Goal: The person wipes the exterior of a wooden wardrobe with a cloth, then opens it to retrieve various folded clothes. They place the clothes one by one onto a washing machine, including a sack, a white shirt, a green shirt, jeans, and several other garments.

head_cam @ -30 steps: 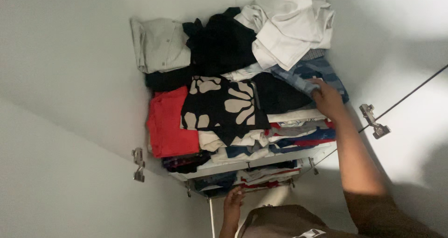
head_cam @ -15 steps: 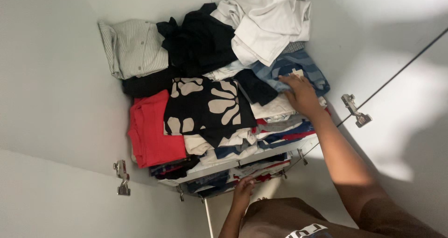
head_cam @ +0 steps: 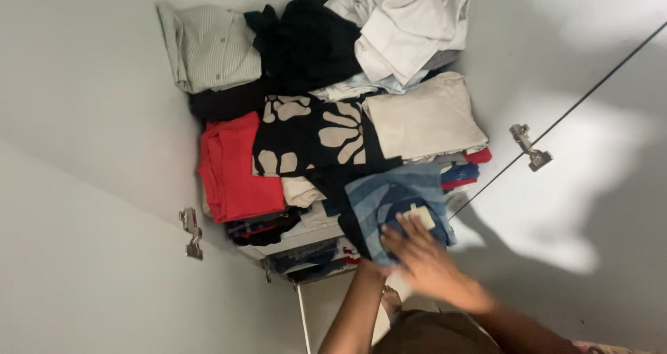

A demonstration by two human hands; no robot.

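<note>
Jeans (head_cam: pixel 389 204) — both hands (head_cam: pixel 424 257) gripping them.

- The right hand (head_cam: pixel 420 253) reaches up from the lower right, fingers spread and blurred, palm pressed flat.
- The left hand is hidden; only its bare forearm shows, rising from below, just left of the right wrist.

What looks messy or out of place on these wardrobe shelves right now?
The white garments at the top lie crumpled in a loose heap, not folded like the red stack. A folded pair of blue jeans sticks out past the shelf edge, with the right hand on it.
</note>
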